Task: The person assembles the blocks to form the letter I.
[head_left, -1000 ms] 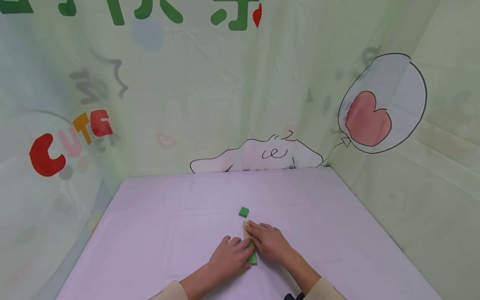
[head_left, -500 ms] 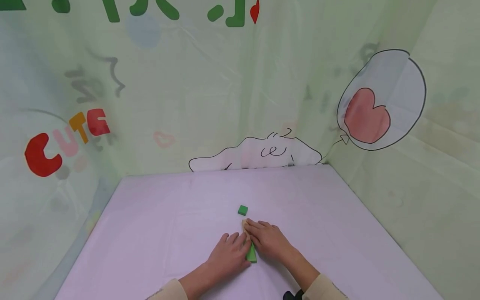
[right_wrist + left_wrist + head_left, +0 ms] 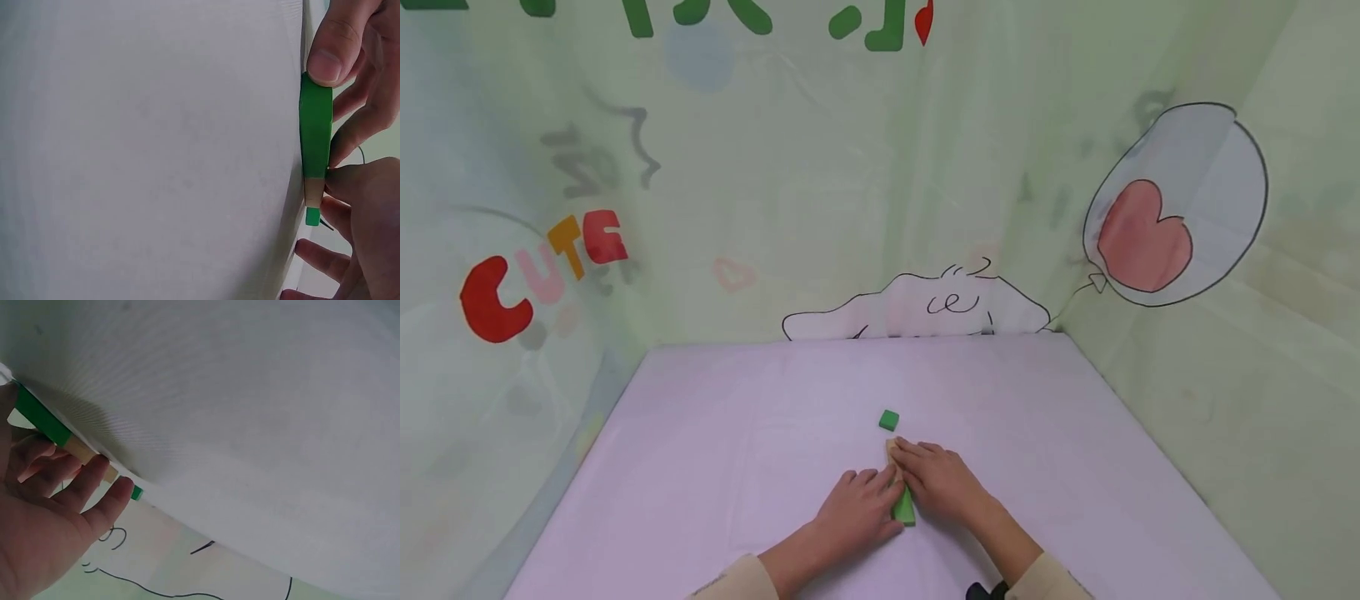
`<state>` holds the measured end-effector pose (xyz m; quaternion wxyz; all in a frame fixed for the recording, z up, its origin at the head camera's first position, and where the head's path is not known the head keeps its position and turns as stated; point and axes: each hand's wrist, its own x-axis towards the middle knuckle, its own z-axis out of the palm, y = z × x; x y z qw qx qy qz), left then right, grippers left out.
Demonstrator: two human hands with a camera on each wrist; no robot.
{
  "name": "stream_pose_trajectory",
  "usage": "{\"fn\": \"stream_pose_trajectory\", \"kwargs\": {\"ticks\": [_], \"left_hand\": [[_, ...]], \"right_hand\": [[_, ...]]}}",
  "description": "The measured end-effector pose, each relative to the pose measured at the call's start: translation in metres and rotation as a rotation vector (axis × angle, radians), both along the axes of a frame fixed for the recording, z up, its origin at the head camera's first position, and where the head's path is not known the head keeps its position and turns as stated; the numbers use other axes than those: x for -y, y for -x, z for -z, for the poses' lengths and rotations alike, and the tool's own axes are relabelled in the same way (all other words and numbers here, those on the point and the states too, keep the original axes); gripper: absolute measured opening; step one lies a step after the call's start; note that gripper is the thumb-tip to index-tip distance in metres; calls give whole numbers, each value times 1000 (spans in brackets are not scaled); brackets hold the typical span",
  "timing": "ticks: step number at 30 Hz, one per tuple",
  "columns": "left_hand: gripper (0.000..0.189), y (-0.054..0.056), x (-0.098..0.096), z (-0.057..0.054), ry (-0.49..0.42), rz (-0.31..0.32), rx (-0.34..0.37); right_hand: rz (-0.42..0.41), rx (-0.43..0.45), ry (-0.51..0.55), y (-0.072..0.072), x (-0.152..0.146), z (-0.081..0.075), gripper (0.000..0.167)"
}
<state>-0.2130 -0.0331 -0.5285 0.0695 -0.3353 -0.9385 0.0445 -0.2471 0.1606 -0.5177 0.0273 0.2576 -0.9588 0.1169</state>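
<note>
A long green block (image 3: 906, 510) and a plain wooden block (image 3: 314, 192) lie end to end in one line on the table. My left hand (image 3: 856, 507) grips the green block, its thumb at the near end and its curled fingers over the top. My right hand (image 3: 946, 482) holds the wooden block from the right, with fingertips near its far end and the thumb by the joint. The fingers cover much of both blocks in the head view. Just beyond the wooden block lies a small green square block (image 3: 889, 420), apart from both hands.
A pale pink cloth covers the table (image 3: 760, 417). Printed curtains (image 3: 820, 192) stand along its back and both sides. Something black (image 3: 987, 591) shows beside the right sleeve at the bottom edge.
The left fingers have shifted slightly on the green block. Otherwise the hands and blocks hold their places, and the head view has moved a little.
</note>
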Motion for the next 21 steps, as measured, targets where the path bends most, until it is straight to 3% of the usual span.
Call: {"fn": "stream_pose_trajectory", "kwargs": {"ticks": [10,17,21], "left_hand": [[60,1,-1,-5,-72,-19,103],[47,10,-3,-1,-155,-11,73],[49,12,-2,0,-201,-52,68]], "right_hand": [[-27,92,-10,5,-6,-6,48],[-46,96,-12,9,-9,-3,50],[-49,110,-3,10,-8,-2,49]]}}
